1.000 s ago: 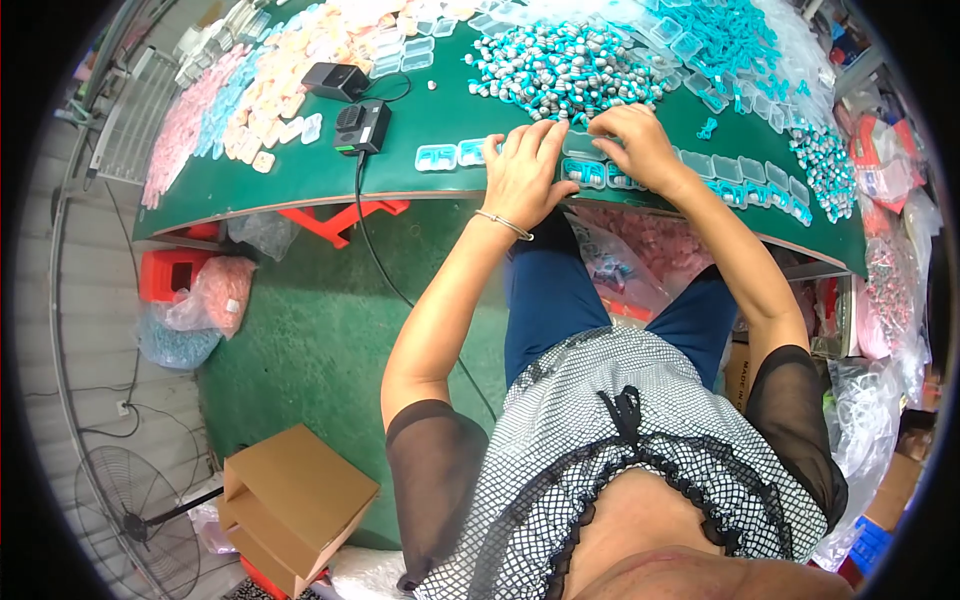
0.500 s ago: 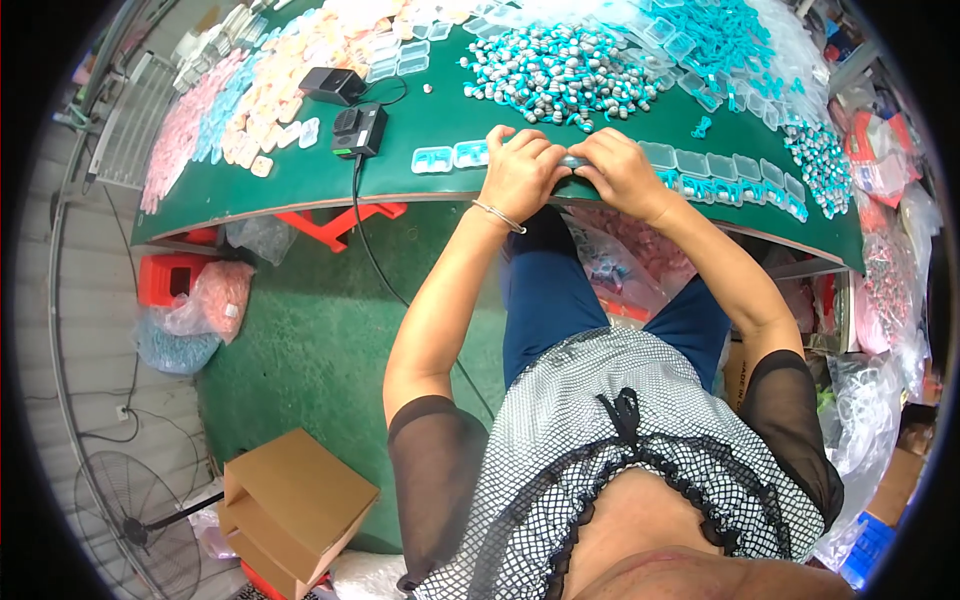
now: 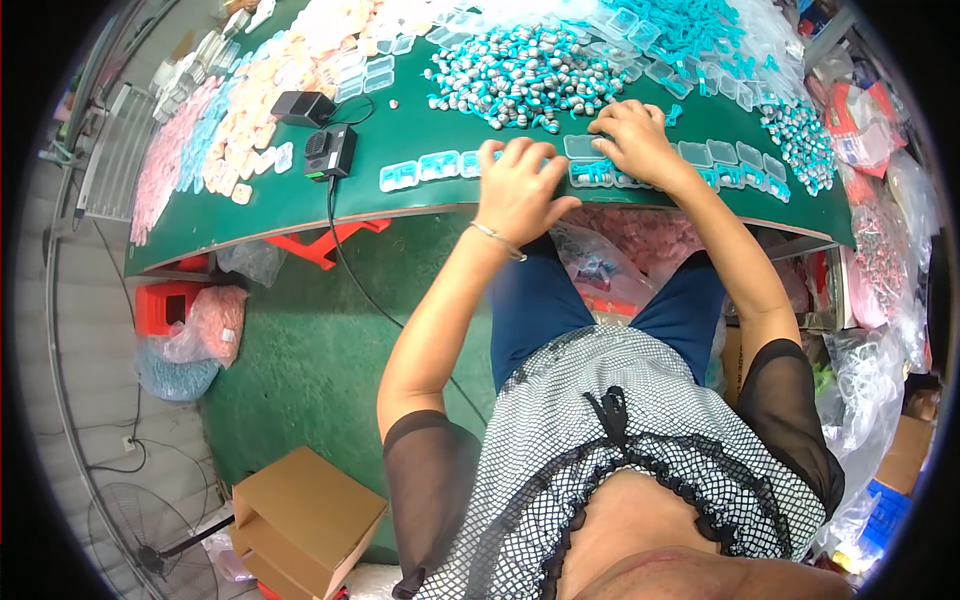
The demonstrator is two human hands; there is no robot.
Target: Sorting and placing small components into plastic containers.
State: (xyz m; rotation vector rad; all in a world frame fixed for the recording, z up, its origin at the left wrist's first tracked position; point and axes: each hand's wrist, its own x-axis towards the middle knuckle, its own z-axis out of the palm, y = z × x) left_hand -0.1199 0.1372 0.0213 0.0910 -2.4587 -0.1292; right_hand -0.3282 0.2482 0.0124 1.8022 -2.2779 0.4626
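A row of small clear plastic boxes with teal pieces inside runs along the near table edge. My left hand (image 3: pixel 522 190), fingers spread and holding nothing, hovers over the left part of the row, beside a closed box (image 3: pixel 438 165). My right hand (image 3: pixel 637 142) is over the middle of the row, fingers bent but apart, its fingertips at the raised lid (image 3: pixel 580 147) of an open box (image 3: pixel 590 175). Whether they touch the lid I cannot tell. Farther right stand several more open boxes (image 3: pixel 730 176) with their lids tipped back, partly hidden by my right hand and wrist.
Behind the row lies a heap of teal-and-grey striped pieces (image 3: pixel 525 80). A black device (image 3: pixel 330 152) with a cable stands at the left on the green table (image 3: pixel 370 205). Peach pieces (image 3: pixel 250 145) spread beyond it. A cardboard box (image 3: pixel 310 510) and a fan (image 3: pixel 150 550) are lower left.
My hands have come apart from a closed box they were pressing together. The left has opened; the right has moved up to an open box's lid. The view has shifted slightly.
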